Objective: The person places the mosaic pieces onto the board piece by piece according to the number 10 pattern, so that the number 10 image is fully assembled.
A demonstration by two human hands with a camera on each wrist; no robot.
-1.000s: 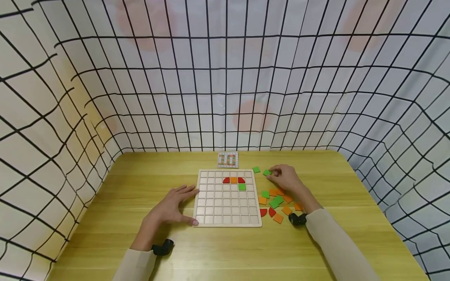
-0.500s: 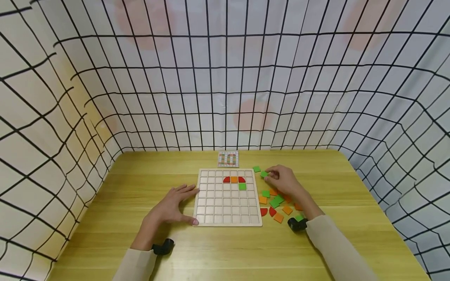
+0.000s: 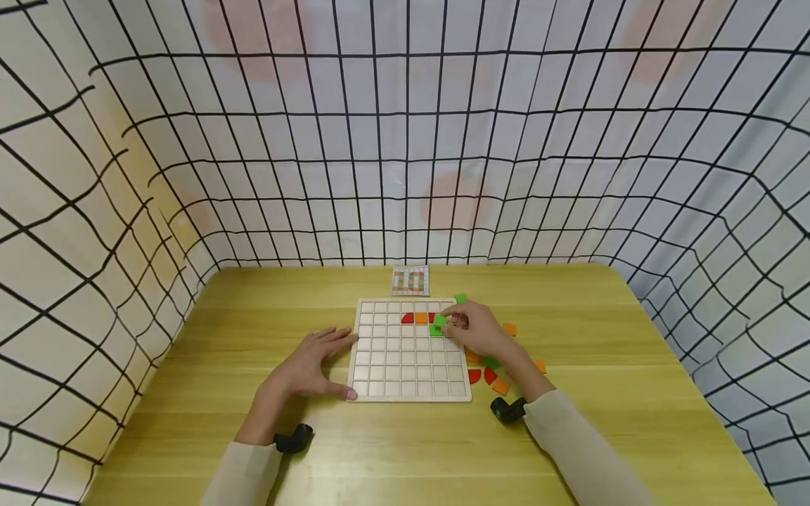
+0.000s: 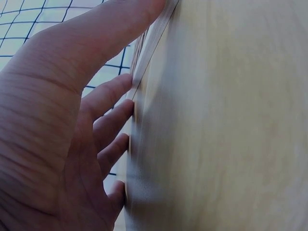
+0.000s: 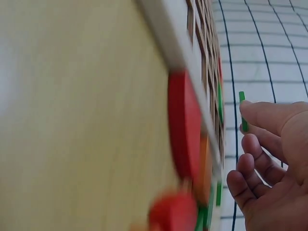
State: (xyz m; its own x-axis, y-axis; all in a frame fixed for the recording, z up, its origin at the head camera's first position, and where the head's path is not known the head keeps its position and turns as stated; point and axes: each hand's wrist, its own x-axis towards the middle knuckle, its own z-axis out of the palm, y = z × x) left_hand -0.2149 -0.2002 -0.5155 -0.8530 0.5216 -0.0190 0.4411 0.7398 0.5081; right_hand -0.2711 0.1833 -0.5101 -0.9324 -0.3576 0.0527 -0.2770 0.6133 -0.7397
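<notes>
The right hand (image 3: 479,330) pinches a green square tile (image 3: 440,320) above the upper right of the gridded wooden board (image 3: 392,365). In the right wrist view the thumb and a finger of that hand (image 5: 276,149) hold the green tile (image 5: 242,110) on edge. On the board lie a red quarter-round piece (image 3: 408,318), an orange square (image 3: 420,318), another red piece partly covered, and a green square (image 3: 435,330) below it. The left hand (image 3: 308,365), fingers spread, touches the board's left edge with thumb and fingertips; the left wrist view shows this hand (image 4: 72,120) too.
A small patterned card (image 3: 410,281) lies behind the board. Right of the board are loose tiles: a green one (image 3: 460,299), red pieces (image 3: 474,377) and several orange ones (image 3: 500,386), some under the right arm. A black-gridded white cloth (image 3: 405,140) surrounds the wooden table (image 3: 392,450).
The right hand has moved left from the loose tiles to over the board, carrying a green tile lifted off the table. The left hand has stayed at the board's edge.
</notes>
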